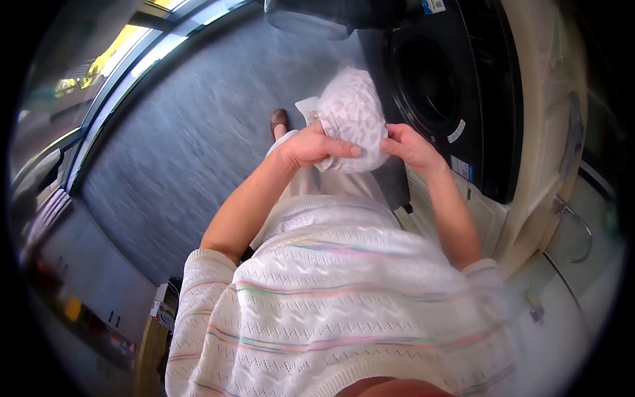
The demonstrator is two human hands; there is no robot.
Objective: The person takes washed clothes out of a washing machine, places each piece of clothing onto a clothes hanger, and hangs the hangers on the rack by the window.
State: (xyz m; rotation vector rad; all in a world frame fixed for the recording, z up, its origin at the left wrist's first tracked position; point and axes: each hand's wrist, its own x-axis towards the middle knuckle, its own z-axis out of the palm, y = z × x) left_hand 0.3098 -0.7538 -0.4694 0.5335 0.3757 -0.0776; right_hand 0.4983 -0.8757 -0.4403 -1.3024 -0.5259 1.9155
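A bunched white cloth (354, 109) with a pale patterned surface hangs between my two hands, in front of my body. My left hand (316, 145) grips its left side, with the thumb lying over the fabric and the other fingers hidden behind it. On the right edge, my right hand (411, 147) pinches the cloth between thumb and fingers. A paler flap (307, 108) sticks out at the cloth's upper left.
A black front-loading machine (430, 83) with a round door stands at the right. Below my hands is the grey floor (178, 132). Windows (159, 53) line the upper left, and cabinets (92, 264) the lower left. A faucet (579, 228) is at far right.
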